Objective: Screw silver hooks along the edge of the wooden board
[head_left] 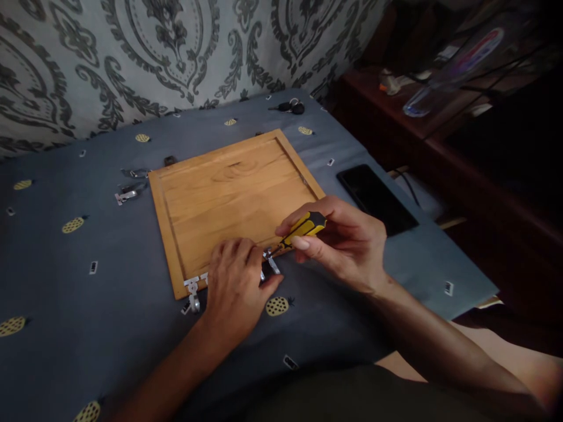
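Observation:
A wooden framed panel [229, 193] lies flat on the cloth-covered surface. My right hand [347, 243] is closed round the yellow and black handle of a screwdriver [305, 228]. The shaft slants down left, its tip at a metal hinge [273, 265] on the panel's near edge. Curled over that edge, my left hand [235, 281] steadies the hinge, with its fingers on the wood and its thumb beside the metal; its fingertips partly hide the grip. To its left, another metal hinge [192, 288] sits at the panel's near left corner.
Loose metal hinges [127, 195] lie left of the panel. A black phone [376, 199] rests to the right, and keys [290, 106] lie at the back. On a dark red table [387, 108] at right is a clear plastic bottle [455, 70]. Patterned fabric [176, 53] rises behind.

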`<state>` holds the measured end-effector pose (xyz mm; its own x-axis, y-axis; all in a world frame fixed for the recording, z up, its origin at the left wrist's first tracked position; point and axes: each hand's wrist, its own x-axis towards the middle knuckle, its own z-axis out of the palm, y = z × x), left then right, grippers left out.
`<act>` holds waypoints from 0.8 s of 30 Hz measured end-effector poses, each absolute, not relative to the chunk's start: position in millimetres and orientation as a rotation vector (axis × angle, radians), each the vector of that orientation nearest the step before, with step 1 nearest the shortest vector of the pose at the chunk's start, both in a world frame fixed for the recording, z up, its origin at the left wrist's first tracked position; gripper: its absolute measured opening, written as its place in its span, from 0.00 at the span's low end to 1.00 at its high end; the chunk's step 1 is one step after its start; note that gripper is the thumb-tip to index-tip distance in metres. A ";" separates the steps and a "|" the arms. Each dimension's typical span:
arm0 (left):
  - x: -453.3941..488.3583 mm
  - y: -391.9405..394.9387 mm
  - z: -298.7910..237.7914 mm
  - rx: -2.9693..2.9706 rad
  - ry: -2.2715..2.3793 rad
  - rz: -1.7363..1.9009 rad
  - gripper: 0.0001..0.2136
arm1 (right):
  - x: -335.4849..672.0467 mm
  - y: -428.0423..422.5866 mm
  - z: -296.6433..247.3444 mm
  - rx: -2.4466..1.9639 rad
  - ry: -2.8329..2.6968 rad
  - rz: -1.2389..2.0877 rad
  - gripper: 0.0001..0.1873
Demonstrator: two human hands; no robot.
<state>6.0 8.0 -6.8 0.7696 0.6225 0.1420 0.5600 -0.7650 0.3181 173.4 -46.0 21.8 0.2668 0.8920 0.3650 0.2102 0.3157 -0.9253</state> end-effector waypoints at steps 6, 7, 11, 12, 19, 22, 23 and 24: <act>5.6 8.3 -8.3 2.726 0.907 0.413 0.12 | 180.1 -49.2 25.4 -1.221 -1.453 0.580 0.08; 5.4 8.2 -8.2 2.732 0.906 0.410 0.12 | 181.2 -49.4 25.6 -1.213 -1.477 0.583 0.09; 4.9 7.4 -8.4 2.737 0.908 0.404 0.13 | 183.0 -50.1 25.8 -1.199 -1.511 0.609 0.09; 4.8 7.3 -8.7 2.736 0.908 0.410 0.13 | 182.9 -50.3 25.8 -1.205 -1.509 0.612 0.09; 5.6 7.9 -8.5 2.710 0.898 0.400 0.11 | 180.4 -51.5 28.6 -1.251 -1.458 0.576 0.06; 6.1 8.0 -7.4 2.706 0.906 0.391 0.13 | 179.3 -51.0 28.5 -1.256 -1.416 0.582 0.05; 6.0 7.9 -7.4 2.709 0.905 0.394 0.13 | 178.9 -50.8 27.9 -1.246 -1.404 0.593 0.05; 5.9 7.8 -7.5 2.714 0.901 0.400 0.13 | 178.5 -50.6 27.1 -1.234 -1.390 0.606 0.06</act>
<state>5.9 7.8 -7.5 0.7707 0.6119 0.1777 0.5420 -0.7763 0.3219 178.5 -50.6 27.1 0.1729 0.9043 0.3904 0.3294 0.3204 -0.8882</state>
